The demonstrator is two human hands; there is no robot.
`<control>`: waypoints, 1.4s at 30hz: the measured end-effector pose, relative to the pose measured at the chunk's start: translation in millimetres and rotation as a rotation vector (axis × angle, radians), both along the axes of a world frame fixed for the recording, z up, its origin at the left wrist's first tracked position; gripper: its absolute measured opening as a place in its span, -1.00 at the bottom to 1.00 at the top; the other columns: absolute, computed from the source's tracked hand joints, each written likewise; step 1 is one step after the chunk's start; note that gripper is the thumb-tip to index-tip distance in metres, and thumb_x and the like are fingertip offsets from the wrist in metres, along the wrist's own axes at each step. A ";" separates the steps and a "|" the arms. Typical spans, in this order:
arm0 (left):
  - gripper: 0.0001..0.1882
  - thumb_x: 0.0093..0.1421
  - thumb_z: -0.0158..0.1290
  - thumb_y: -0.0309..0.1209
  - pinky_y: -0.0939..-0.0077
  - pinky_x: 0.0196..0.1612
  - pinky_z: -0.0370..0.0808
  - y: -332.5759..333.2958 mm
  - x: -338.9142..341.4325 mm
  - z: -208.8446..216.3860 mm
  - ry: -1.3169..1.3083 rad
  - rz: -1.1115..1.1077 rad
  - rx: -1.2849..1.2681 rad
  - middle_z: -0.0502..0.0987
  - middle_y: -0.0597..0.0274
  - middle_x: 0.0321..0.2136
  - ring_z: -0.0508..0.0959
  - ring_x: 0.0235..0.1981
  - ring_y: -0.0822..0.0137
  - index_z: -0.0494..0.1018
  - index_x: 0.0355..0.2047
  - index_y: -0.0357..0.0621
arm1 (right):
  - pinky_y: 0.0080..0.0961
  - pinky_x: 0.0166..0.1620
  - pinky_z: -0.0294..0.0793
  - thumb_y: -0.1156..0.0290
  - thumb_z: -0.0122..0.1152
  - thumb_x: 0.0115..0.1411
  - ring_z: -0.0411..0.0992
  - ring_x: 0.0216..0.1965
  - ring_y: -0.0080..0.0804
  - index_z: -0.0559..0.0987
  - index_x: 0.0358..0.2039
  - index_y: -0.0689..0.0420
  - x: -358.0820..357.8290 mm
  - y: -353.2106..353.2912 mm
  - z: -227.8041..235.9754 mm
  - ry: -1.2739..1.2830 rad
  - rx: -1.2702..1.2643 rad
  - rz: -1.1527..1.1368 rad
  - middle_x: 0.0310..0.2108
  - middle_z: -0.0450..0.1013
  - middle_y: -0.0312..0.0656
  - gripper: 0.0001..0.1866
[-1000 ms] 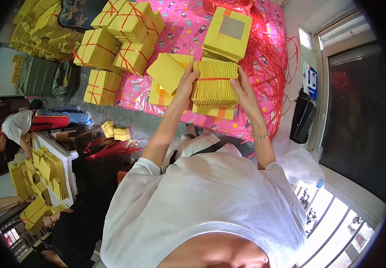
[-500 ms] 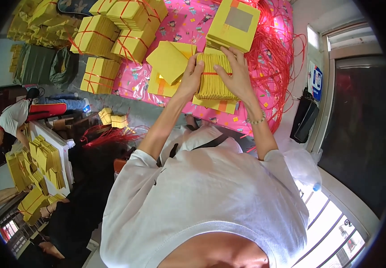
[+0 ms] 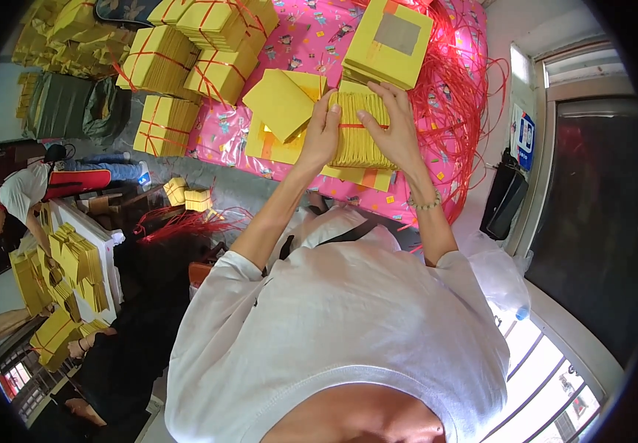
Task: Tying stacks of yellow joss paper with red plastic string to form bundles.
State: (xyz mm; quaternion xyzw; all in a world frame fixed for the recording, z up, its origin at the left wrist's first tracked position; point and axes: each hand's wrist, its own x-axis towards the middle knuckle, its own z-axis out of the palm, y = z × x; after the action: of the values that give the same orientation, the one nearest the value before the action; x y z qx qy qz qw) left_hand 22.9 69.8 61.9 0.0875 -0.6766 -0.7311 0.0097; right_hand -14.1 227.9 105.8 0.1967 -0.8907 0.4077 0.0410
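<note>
Since a second ago, the right hand (image 3: pixel 396 131) has been moving from the side of the yellow bundle (image 3: pixel 359 148) up over its far right corner, and the whole view has been shifting slightly. A pink patterned cover (image 3: pixel 300 33) is spreading over the bench, where a flat yellow stack (image 3: pixel 359 55) is standing beyond the bundle, red strips (image 3: pixel 448 111) are tangling on the right and loose yellow pieces (image 3: pixel 278 103) are lying on the left. Tied bundles (image 3: pixel 158 63) are piling up further left. Across the room, a co-worker in a light shirt (image 3: pixel 22 193) is bending over more yellow pieces (image 3: pixel 75 266). The yellow bundle is sitting between the hands near the bench's close edge, a red band crossing it. Both hands are gripping it: the left hand (image 3: pixel 320 133) is clasping its left side, as before; the right thumb, now beside the band, is pressing on top.
</note>
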 end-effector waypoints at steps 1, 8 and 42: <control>-0.53 0.37 -0.25 -0.25 0.45 0.17 0.16 0.1 -0.8 5.2 -0.041 0.005 0.038 0.29 0.02 0.07 0.28 0.10 0.28 0.16 0.17 -0.30 | -0.22 0.17 0.16 0.25 0.17 0.14 0.16 0.15 -0.07 0.34 0.11 0.11 -1.9 2.4 -0.7 0.015 -0.114 0.013 0.09 0.20 -0.02 -0.47; -0.37 0.32 -0.20 -0.04 0.44 0.20 0.14 -22.9 17.6 33.8 -0.241 0.127 0.194 0.26 0.08 0.14 0.25 0.17 0.33 0.08 0.24 -0.23 | -0.41 0.21 0.11 0.21 -0.12 0.35 0.19 0.17 -0.30 0.26 0.17 0.25 20.1 44.6 -10.4 -0.327 -0.536 -0.232 0.14 0.24 -0.08 -0.51; -0.08 -0.05 0.03 0.34 0.02 0.10 0.33 -234.3 1.8 -64.2 0.305 0.566 1.056 0.29 0.21 0.12 0.31 0.11 0.11 0.15 0.20 0.10 | -0.19 0.21 0.09 0.33 0.03 0.24 0.07 0.22 0.06 0.34 0.09 0.20 41.4 -77.2 6.4 -0.065 0.017 0.165 0.14 0.14 0.09 -0.58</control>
State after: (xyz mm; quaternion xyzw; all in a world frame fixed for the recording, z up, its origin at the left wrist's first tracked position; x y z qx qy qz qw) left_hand 24.7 -164.5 -2.3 0.1512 -0.1649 -0.9406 0.2554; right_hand 27.2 150.7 112.3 0.2566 -0.8757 0.4083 -0.0236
